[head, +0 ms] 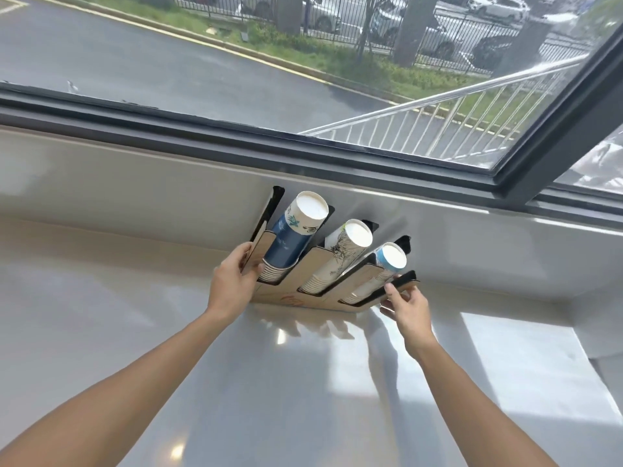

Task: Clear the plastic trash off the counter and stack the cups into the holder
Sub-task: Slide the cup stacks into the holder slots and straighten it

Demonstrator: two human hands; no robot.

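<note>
Both hands grip the ends of a three-slot cup holder at the back of a glossy pale counter.

The holder is flat tan board with black edges (its dividers slant like fins), and each slot carries a nested stack of paper cups: blue stack, white sketched stack, light-blue stack. The left hand clamps the left wall; the right hand pinches the right wall, below the dark-framed window.

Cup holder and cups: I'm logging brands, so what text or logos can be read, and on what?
No text is readable.
Dark blue paper cup stack: pale markings, blurred.
White cup stack with black drawings: no legible words.
Brown cardboard cup holder: faint reddish mark on the front, illegible.
</note>
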